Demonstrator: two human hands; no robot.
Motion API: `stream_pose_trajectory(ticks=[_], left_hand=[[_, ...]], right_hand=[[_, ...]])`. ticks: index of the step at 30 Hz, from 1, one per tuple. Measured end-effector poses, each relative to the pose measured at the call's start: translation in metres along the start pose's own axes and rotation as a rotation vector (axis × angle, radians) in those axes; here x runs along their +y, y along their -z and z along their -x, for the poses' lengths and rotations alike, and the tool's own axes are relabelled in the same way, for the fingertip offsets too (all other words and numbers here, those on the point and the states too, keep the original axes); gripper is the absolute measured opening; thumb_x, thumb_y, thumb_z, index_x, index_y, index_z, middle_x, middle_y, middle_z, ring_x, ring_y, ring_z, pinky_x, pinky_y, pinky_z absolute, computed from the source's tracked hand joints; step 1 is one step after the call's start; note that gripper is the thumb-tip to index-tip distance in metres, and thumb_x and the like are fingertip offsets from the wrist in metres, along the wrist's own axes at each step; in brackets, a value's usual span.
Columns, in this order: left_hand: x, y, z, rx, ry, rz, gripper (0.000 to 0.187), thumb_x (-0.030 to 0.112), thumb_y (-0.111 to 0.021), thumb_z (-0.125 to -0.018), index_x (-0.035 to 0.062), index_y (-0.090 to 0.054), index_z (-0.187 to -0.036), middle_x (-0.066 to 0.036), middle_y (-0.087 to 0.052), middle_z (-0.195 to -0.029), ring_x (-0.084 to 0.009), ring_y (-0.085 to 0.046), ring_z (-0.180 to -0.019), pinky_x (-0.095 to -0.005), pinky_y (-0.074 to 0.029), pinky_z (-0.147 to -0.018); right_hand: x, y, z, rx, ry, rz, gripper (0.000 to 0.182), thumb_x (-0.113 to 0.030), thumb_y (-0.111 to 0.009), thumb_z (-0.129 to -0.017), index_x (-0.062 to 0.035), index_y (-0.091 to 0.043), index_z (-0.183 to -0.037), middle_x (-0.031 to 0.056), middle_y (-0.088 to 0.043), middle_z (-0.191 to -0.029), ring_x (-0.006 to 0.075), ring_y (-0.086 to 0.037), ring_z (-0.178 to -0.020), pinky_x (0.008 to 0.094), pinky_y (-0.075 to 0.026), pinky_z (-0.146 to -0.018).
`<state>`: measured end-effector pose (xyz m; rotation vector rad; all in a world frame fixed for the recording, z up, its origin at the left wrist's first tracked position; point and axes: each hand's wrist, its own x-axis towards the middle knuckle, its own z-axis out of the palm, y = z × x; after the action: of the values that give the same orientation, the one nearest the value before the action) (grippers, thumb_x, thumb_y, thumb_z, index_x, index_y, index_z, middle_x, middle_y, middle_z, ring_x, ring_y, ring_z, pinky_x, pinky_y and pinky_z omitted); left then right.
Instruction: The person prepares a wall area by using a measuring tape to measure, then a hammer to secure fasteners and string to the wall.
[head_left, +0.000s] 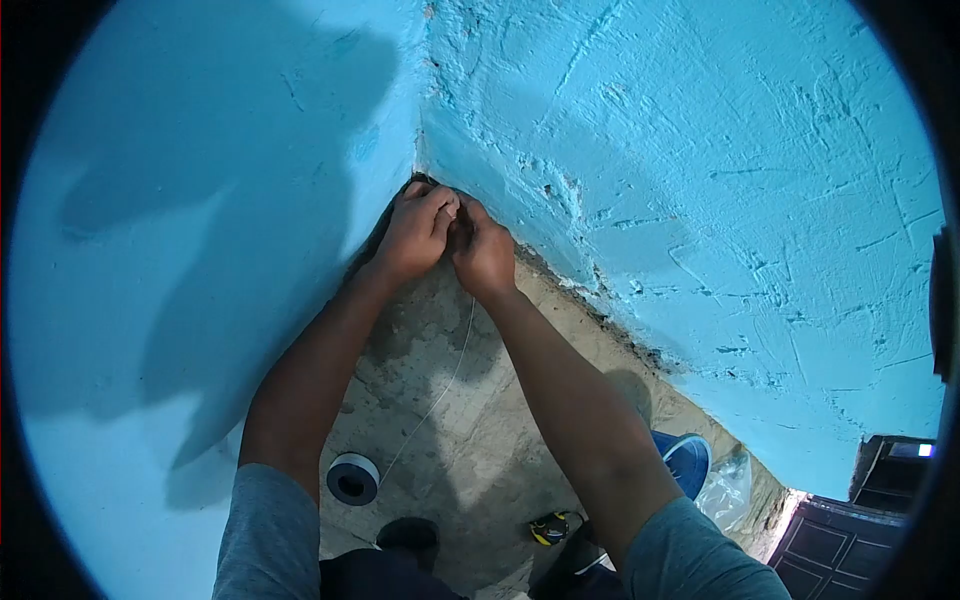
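Both of my hands meet low in the corner between two blue walls, close to the floor. My left hand [415,235] is closed, its thumb and fingers pinched together; what they grip is hidden. Right beside it, my right hand [484,256] is also closed, fingers curled inward. A thin white line [462,358] rises from the floor into my right hand. Its lower end runs down toward a round spool [368,480] with a white rim and dark centre, lying by my left forearm.
Rough blue plaster covers the right wall [690,180]; the left wall [250,130] carries my shadow. On the concrete floor [450,430] lies a yellow-and-black object [549,528]. A blue bucket [688,465] and a clear plastic bag [728,492] are at right, before a dark panelled door [835,548].
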<state>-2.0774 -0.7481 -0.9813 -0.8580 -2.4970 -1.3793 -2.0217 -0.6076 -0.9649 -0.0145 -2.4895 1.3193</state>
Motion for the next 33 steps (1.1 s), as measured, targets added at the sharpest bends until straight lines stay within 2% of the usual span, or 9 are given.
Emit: stream_pose_trajectory(ticks=[5, 8, 14, 17, 21, 24, 27, 30, 33], left_hand=[[0.003, 0.001, -0.003, 0.073, 0.023, 0.027, 0.01, 0.006, -0.062, -0.096, 0.0005, -0.067, -0.102, -0.016, -0.07, -0.098, -0.0368, -0.062, -0.097, -0.0455, -0.048, -0.091], [0.001, -0.001, -0.003, 0.075, 0.07, 0.027, 0.011, 0.006, -0.062, -0.097, 0.0003, -0.069, -0.103, -0.017, -0.071, -0.1, -0.0374, -0.063, -0.098, -0.0451, -0.049, -0.09], [-0.001, -0.004, 0.0, 0.07, 0.092, 0.07, 0.012, 0.007, -0.061, -0.098, -0.0001, -0.068, -0.105, -0.017, -0.071, -0.1, -0.0378, -0.063, -0.097, -0.0449, -0.05, -0.091], [0.0, -0.002, 0.001, 0.061, 0.068, 0.041, 0.013, 0.007, -0.06, -0.099, 0.0, -0.068, -0.105, -0.017, -0.071, -0.101, -0.0374, -0.063, -0.097, -0.0441, -0.05, -0.09], [-0.001, 0.001, -0.002, 0.016, 0.089, 0.007, 0.014, 0.005, -0.06, -0.098, -0.0008, -0.069, -0.107, -0.015, -0.071, -0.102, -0.0349, -0.065, -0.098, -0.0421, -0.051, -0.091], [0.001, -0.001, 0.002, 0.074, 0.06, 0.105, 0.024, 0.002, -0.06, -0.097, 0.0006, -0.066, -0.12, -0.015, -0.071, -0.104, -0.0332, -0.066, -0.1, -0.0413, -0.051, -0.092], [0.005, -0.001, 0.007, 0.072, 0.139, 0.197, 0.04, -0.001, -0.061, -0.09, 0.002, -0.059, -0.13, -0.015, -0.073, -0.1, -0.0382, -0.063, -0.103, -0.0477, -0.048, -0.095], [-0.002, -0.003, 0.01, 0.047, 0.085, 0.062, 0.051, -0.003, -0.062, -0.092, 0.005, -0.053, -0.141, -0.018, -0.071, -0.104, -0.033, -0.067, -0.106, -0.0424, -0.052, -0.094], [0.006, -0.001, 0.009, 0.086, 0.048, -0.004, 0.053, -0.004, -0.066, -0.088, 0.0047, -0.054, -0.139, -0.015, -0.072, -0.102, -0.0343, -0.067, -0.107, -0.0433, -0.051, -0.096]], right_hand=[[0.018, -0.006, -0.009, 0.023, 0.013, 0.09, 0.025, -0.012, -0.067, -0.092, -0.0075, -0.071, -0.116, 0.0268, -0.072, -0.095, 0.0472, -0.069, -0.089, 0.0515, -0.055, -0.077], [0.015, -0.008, -0.008, 0.022, -0.089, 0.065, 0.022, -0.012, -0.068, -0.091, -0.0059, -0.073, -0.112, 0.0253, -0.073, -0.095, 0.0449, -0.071, -0.091, 0.0496, -0.057, -0.079], [0.007, -0.012, -0.001, 0.138, 0.017, -0.06, 0.019, -0.01, -0.069, -0.091, -0.004, -0.072, -0.108, 0.0205, -0.076, -0.097, 0.0394, -0.075, -0.092, 0.0455, -0.058, -0.079], [0.007, -0.01, -0.002, 0.122, -0.06, -0.092, 0.019, -0.009, -0.068, -0.091, -0.005, -0.072, -0.109, 0.021, -0.076, -0.096, 0.0394, -0.074, -0.091, 0.0451, -0.058, -0.078], [0.015, -0.01, -0.002, 0.136, -0.03, 0.013, 0.016, -0.01, -0.067, -0.091, -0.0046, -0.073, -0.105, 0.0209, -0.075, -0.094, 0.0408, -0.073, -0.086, 0.0462, -0.058, -0.078], [0.011, -0.008, -0.002, 0.132, -0.048, 0.047, 0.014, -0.011, -0.068, -0.09, -0.0045, -0.075, -0.1, 0.0206, -0.075, -0.094, 0.0416, -0.072, -0.084, 0.047, -0.057, -0.077], [0.008, -0.006, -0.003, 0.153, 0.003, 0.068, 0.013, -0.011, -0.068, -0.089, -0.0041, -0.077, -0.095, 0.0206, -0.075, -0.092, 0.0406, -0.073, -0.082, 0.0457, -0.058, -0.076], [0.009, -0.01, -0.004, 0.15, 0.038, 0.115, 0.013, -0.01, -0.07, -0.089, -0.003, -0.078, -0.094, 0.0214, -0.075, -0.089, 0.0385, -0.074, -0.078, 0.0432, -0.058, -0.073], [0.001, -0.008, -0.007, 0.141, -0.048, 0.117, 0.014, -0.012, -0.069, -0.088, -0.0028, -0.078, -0.094, 0.0221, -0.075, -0.089, 0.04, -0.074, -0.08, 0.0462, -0.058, -0.075]])
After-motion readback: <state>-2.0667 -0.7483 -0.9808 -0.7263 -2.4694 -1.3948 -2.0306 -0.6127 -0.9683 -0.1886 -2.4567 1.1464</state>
